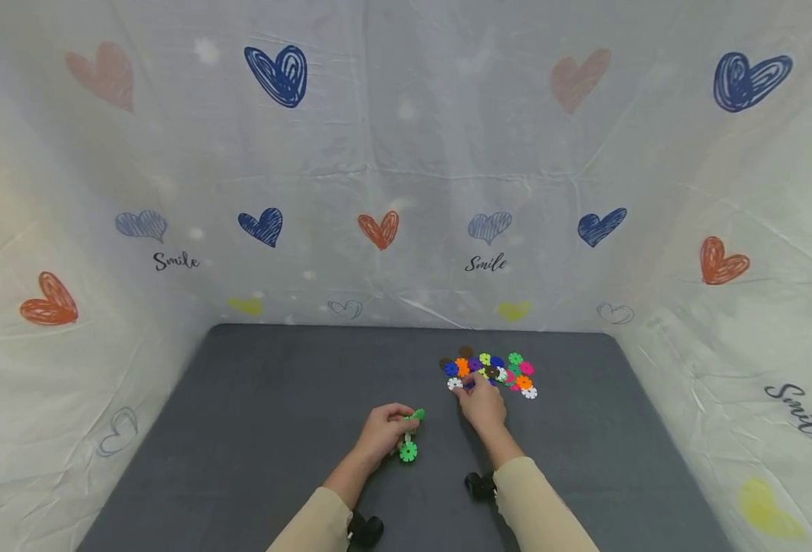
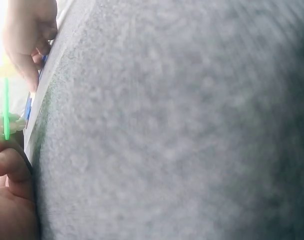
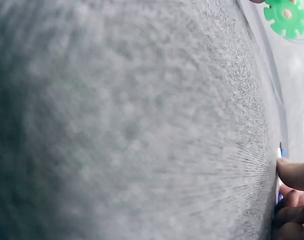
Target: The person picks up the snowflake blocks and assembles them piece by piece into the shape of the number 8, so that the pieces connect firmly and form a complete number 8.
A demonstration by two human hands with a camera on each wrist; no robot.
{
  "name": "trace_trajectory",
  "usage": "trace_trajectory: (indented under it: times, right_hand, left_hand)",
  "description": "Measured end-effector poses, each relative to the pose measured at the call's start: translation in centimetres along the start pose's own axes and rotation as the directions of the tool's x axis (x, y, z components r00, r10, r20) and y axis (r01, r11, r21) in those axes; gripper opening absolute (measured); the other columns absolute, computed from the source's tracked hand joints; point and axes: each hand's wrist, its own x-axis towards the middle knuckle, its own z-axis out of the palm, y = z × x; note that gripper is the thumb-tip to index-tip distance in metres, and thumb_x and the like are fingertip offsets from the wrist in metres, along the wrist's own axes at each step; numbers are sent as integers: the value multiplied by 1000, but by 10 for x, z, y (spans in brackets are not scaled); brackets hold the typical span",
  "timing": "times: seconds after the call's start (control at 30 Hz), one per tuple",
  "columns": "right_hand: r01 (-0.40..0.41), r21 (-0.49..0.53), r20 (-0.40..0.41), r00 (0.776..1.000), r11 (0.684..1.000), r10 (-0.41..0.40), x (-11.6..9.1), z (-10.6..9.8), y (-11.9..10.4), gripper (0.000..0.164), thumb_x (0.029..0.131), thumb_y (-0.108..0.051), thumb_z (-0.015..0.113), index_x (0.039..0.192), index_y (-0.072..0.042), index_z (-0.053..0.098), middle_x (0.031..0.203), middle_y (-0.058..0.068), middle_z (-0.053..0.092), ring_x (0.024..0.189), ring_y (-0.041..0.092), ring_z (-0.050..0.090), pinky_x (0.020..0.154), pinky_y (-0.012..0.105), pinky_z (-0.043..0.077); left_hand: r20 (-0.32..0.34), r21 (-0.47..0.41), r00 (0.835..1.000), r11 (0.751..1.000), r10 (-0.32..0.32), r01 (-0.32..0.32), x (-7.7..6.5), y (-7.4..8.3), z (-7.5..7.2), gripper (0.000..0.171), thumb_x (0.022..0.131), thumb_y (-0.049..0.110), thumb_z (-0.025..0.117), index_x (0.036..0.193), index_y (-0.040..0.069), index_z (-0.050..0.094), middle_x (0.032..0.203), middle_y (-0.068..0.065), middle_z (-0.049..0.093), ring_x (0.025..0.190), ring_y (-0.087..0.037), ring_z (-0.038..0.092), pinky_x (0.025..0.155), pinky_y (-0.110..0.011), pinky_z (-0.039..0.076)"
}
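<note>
My left hand (image 1: 382,431) holds a small chain of joined plastic snowflake discs above the dark table, left of the pile. A bright green disc (image 1: 409,451) hangs at its lower end, another green disc (image 1: 418,414) shows at the fingertips, and a whitish piece (image 2: 14,123) sits between. Part of the chain is hidden by the fingers. At the near left side of a loose pile, my right hand (image 1: 483,404) has its thumb and index finger at a white snowflake disc (image 1: 455,383). Whether they pinch it cannot be told.
The pile mixes orange (image 1: 524,382), pink (image 1: 527,368), blue, purple, yellow, green and brown discs, some overlapping. A second white disc (image 1: 530,393) lies at its right end. A pale curtain (image 1: 406,153) printed with hearts stands behind and beside the dark table (image 1: 274,429).
</note>
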Motion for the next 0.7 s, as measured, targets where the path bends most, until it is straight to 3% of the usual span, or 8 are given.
trace_trajectory:
  times: [0.17, 0.37, 0.47, 0.57, 0.7]
  right_hand:
    - [-43, 37, 10, 999, 998, 43, 0, -2, 0, 24, 87, -32, 80, 97, -13, 69, 80, 2, 64, 69, 20, 58, 62, 37, 44]
    - [-25, 59, 27, 999, 998, 24, 0, 2, 0, 25, 88, -31, 78, 105, -14, 72, 76, 1, 60, 63, 18, 53, 58, 33, 38]
    - [-22, 69, 18, 1000, 997, 21, -2, 5, 1, 23, 87, -29, 80, 103, -14, 71, 78, 1, 59, 67, 18, 53, 61, 34, 38]
    - [-12, 157, 21, 1000, 988, 9, -7, 4, 0, 18, 87, -24, 80, 94, -11, 70, 84, 2, 63, 74, 19, 56, 67, 35, 43]
    - [-9, 369, 100, 995, 929, -30, -19, 2, -3, 16, 92, -18, 76, 91, -4, 67, 74, 5, 68, 61, 16, 60, 61, 31, 48]
  left_hand:
    - [-6, 28, 1000, 1000, 12, -12, 1, -1, 0, 26, 91, 19, 74, 111, 2, 70, 70, 1, 61, 48, -7, 45, 47, -24, 40]
    - [-24, 49, 999, 998, 31, -30, -1, -3, 0, 26, 93, 19, 73, 113, 2, 69, 71, 0, 62, 51, -9, 46, 52, -26, 43]
    - [-22, 43, 999, 999, 34, -33, -1, -4, 0, 25, 93, 19, 72, 112, 3, 70, 69, 1, 61, 51, -9, 46, 52, -26, 43]
    - [-23, 47, 999, 999, 26, -25, 0, -5, -1, 25, 94, 21, 72, 113, 4, 70, 68, 2, 59, 53, -10, 46, 53, -27, 43]
    - [-30, 64, 999, 998, 28, -26, 0, -4, -1, 25, 95, 22, 71, 111, 4, 68, 67, 2, 57, 54, -11, 47, 54, -28, 43]
